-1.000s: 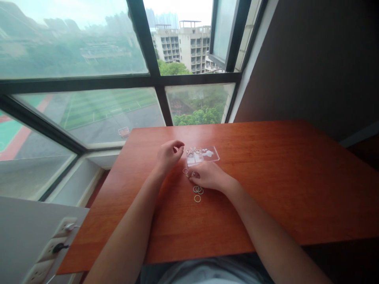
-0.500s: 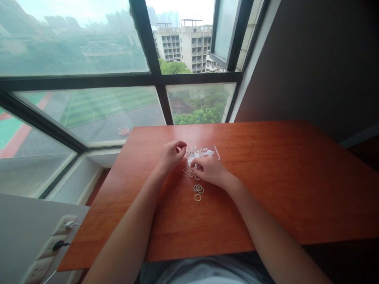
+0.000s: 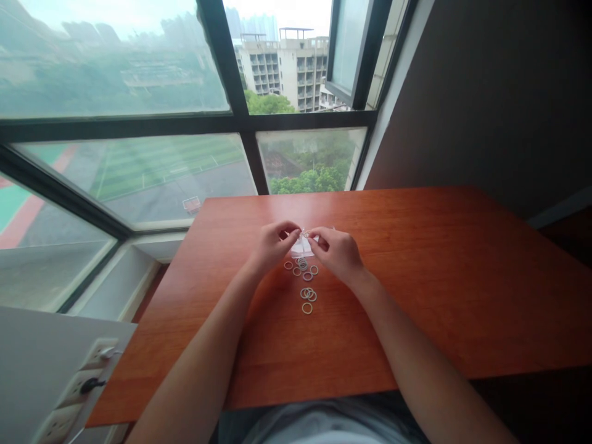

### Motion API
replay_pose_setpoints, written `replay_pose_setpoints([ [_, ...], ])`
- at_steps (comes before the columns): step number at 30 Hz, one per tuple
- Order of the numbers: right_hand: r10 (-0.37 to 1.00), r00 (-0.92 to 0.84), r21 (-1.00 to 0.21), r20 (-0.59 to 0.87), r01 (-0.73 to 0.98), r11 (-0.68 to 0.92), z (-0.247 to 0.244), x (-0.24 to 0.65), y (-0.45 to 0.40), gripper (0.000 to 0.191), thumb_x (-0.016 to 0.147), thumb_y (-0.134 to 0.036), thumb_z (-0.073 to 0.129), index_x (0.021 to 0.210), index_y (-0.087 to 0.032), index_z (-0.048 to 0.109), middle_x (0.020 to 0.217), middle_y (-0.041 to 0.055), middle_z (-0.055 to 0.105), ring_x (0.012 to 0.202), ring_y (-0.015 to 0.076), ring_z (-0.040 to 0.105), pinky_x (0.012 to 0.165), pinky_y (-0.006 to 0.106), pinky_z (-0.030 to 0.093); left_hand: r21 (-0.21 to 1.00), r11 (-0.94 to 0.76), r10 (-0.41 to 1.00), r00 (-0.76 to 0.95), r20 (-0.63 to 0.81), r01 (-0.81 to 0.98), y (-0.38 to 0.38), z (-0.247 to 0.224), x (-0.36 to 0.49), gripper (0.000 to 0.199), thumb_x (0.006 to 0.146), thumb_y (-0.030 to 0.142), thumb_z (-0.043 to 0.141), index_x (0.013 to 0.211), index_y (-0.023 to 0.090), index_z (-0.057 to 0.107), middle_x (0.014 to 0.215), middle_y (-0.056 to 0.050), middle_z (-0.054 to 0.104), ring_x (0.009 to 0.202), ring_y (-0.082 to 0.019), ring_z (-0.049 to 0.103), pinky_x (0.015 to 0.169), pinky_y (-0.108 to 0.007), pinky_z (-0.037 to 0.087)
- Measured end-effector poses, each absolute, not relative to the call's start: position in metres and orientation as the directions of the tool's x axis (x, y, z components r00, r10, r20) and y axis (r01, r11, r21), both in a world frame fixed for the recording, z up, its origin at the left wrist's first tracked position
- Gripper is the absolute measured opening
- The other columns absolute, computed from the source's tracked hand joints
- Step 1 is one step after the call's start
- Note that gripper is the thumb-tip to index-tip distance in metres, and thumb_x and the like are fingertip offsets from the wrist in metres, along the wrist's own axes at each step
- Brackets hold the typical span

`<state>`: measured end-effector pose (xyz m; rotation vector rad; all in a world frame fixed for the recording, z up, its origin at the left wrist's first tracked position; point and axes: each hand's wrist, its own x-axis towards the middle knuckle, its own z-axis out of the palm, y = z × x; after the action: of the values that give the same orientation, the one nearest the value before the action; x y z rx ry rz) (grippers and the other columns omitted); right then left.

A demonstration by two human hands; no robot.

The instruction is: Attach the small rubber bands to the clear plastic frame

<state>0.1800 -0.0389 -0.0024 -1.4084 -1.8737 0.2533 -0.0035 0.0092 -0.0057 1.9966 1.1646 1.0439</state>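
Note:
My left hand point(image 3: 277, 243) is closed in a pinch at the left side of a clear plastic case point(image 3: 301, 253) with white parts. Opposite it, my right hand point(image 3: 337, 248) is pinched too, covering the case's right part. Small pale rings point(image 3: 306, 234) show between the two sets of fingertips, but I cannot tell which fingers grip one. Just in front of the case lies a loose group of pale rings point(image 3: 308, 276), some overlapping. Nearer to me sit a few overlapping rings point(image 3: 308, 294) and a single yellowish ring point(image 3: 307, 308).
The reddish-brown wooden table point(image 3: 416, 277) reaches far to the right. Behind it stand dark-framed windows point(image 3: 247, 123), one pane swung out. Low on the left wall point(image 3: 41, 345) are power sockets point(image 3: 87, 382) with plugs in them.
My right hand has moved up and away from the loose rings, towards my left fingertips. Rings that it covered now show. My left hand has shifted slightly right.

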Motion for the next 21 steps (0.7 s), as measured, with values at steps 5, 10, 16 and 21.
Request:
replay_pose_setpoints([
  [5, 0.892, -0.095, -0.56, 0.442, 0.748, 0.357, -0.003, 0.182, -0.038, 0.018, 0.089, -0.03, 0.058, 0.095, -0.022, 0.073, 0.067, -0.0005, 0.065, 0.063, 0.0136, 0.057, 0.064, 0.023, 0.038, 0.895, -0.373, 0.879, 0.401, 0.258, 0.243, 0.002, -0.002, 0.006, 0.032, 0.088, 0.044, 0.062, 0.086, 0.013, 0.071, 0.077, -0.005, 0.069, 0.067, -0.013, 0.058, 0.059, -0.023, 0.044],
  [10, 0.911, -0.107, -0.542, 0.399, 0.774, 0.328, 0.0, 0.181, -0.039, 0.019, 0.09, -0.029, 0.057, 0.098, -0.022, 0.073, 0.069, 0.0004, 0.066, 0.065, 0.014, 0.057, 0.065, 0.023, 0.038, 0.897, -0.369, 0.882, 0.398, 0.254, 0.244, -0.001, 0.001, 0.011, 0.033, 0.085, 0.046, 0.065, 0.085, 0.013, 0.071, 0.077, -0.006, 0.069, 0.067, -0.014, 0.058, 0.059, -0.023, 0.044],
  [16, 0.917, -0.079, -0.553, 0.392, 0.776, 0.303, 0.001, 0.184, -0.039, 0.019, 0.09, -0.032, 0.057, 0.096, -0.022, 0.072, 0.07, 0.0005, 0.067, 0.065, 0.0141, 0.058, 0.064, 0.024, 0.037, 0.844, -0.422, 0.889, 0.333, 0.314, 0.331, -0.001, 0.001, 0.012, 0.025, 0.084, 0.039, 0.065, 0.081, 0.014, 0.07, 0.072, -0.004, 0.067, 0.061, -0.011, 0.054, 0.054, -0.022, 0.041],
  [21, 0.918, -0.039, -0.562, 0.396, 0.78, 0.275, 0.001, 0.189, -0.036, 0.017, 0.089, -0.032, 0.059, 0.091, -0.021, 0.071, 0.068, 0.0, 0.066, 0.063, 0.0139, 0.057, 0.063, 0.024, 0.037, 0.785, -0.416, 0.909, 0.218, 0.354, 0.46, 0.003, -0.007, 0.008, 0.018, 0.084, 0.032, 0.062, 0.082, 0.015, 0.069, 0.072, -0.002, 0.068, 0.057, -0.01, 0.055, 0.053, -0.021, 0.041],
])
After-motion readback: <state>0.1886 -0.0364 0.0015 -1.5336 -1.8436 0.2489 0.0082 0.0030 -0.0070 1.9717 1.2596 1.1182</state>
